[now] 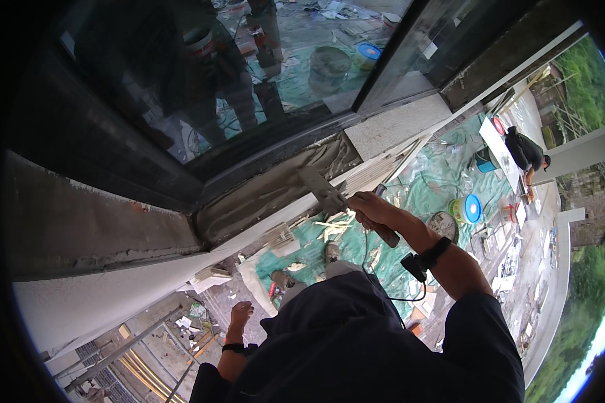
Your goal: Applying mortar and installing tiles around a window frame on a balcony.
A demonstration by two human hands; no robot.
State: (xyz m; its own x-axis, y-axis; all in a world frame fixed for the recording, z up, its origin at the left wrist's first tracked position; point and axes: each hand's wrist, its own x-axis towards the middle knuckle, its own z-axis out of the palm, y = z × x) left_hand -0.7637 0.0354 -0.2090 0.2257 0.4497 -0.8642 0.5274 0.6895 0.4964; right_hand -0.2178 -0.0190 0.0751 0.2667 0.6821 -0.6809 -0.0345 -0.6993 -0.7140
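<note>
We log a loose dark navy top (356, 342) filling 5 to 6 o'clock, plain cloth, lightly creased. Right sleeve (480, 329), at 4 o'clock, short, same navy; left sleeve (208, 384), at 7, equally dark. Right hand (371, 207) and left hand (242, 311) both bare. We note a black strap (437, 252) on the right forearm, towards 4, with a small blocky black device (413, 267); thin dark cable (410, 299) looping beneath. Black wristband (234, 347) at 7. Pale grey trousers (291, 293) near 6; scuffed, brownish-grey shoes (332, 252).
</note>
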